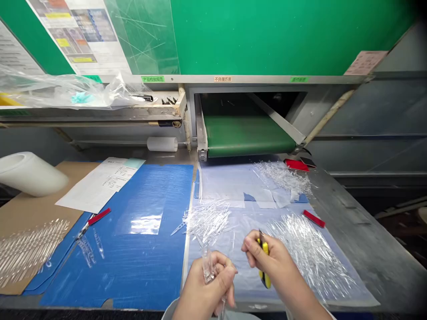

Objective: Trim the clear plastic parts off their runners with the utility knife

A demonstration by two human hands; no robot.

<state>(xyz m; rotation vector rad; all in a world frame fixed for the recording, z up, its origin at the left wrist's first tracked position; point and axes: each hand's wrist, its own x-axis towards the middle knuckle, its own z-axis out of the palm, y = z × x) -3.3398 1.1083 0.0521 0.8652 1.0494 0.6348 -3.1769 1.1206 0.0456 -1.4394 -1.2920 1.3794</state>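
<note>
My left hand (pixel 211 286) is closed around clear plastic pieces (pixel 207 265), which stick out above and below the fingers. To its right, my right hand (pixel 271 255) grips small nippers (pixel 266 280) with yellow handles, the dark tip pointing up. Its thumb and forefinger are pinched together; whether anything small is between them I cannot make out. Just beyond the left hand lies a heap of thin clear plastic parts (pixel 208 220). A larger pile of clear slender pieces (pixel 310 255) spreads beside the right forearm. Both hands are above a pale plastic sheet (pixel 240 271).
A green conveyor belt (pixel 250 135) ends at the table's back. More clear parts (pixel 283 175) lie before it, near red blocks (pixel 313 218). Leftward are a blue mat (pixel 147 266), papers (pixel 103 182), a white roll (pixel 33 173) and rows of clear tubes (pixel 30 249) on cardboard.
</note>
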